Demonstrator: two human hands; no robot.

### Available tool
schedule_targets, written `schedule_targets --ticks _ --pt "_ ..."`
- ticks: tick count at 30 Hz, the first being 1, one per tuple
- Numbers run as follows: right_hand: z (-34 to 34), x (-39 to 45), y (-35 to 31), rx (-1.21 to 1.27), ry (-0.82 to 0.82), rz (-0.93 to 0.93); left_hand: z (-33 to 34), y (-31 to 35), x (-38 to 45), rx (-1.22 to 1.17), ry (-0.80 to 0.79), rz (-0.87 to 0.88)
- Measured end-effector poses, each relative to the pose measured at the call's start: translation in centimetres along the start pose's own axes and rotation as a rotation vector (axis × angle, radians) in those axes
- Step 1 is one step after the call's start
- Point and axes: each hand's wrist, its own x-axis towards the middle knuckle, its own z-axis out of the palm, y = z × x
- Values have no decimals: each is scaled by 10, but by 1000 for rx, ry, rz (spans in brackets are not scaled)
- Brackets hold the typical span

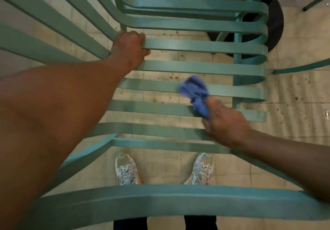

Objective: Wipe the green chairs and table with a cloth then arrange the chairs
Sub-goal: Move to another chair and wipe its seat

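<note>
Right hand (pixel 225 122) pinches bunched cloth (pixel 196 94) onto chair (pixel 205 46) slat; slats run sideways; left hand (pixel 129 48) clamps far-left slat end.

The chair (pixel 196 67) is blue-green all over, and its flat bars make stripes. The cloth (pixel 195 94) is blue-purple. The floor (pixel 294 115) is pale tan with little brown spots. The shoes (pixel 127 170) are white and grey with a bit of orange. A round base (pixel 275 24) is black.
</note>
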Motion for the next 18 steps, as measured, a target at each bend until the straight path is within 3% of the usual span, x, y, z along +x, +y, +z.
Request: schedule_targets --ticks 2,4,6,9,11,13,14,18 --pt "-23 -31 53 26 39 194 1 -1 0 -11 -2 -2" --pt "-20 -39 64 -2 51 179 1 1 -1 6 1 3" --pt "0 -33 24 0 -22 -83 0 3 -1 19 11 8" --pt "44 -5 -97 21 -213 -510 0 1 0 27 6 5" --pt "59 13 -163 94 -141 -646 0 1 0 41 -3 5" --pt "61 23 -188 189 -84 -686 0 2 1 68 -4 9" --pt "52 25 -183 193 -130 -668 -1 2 0 72 -5 10" --pt "20 9 -75 66 -139 -408 -6 2 -2 72 -12 2"
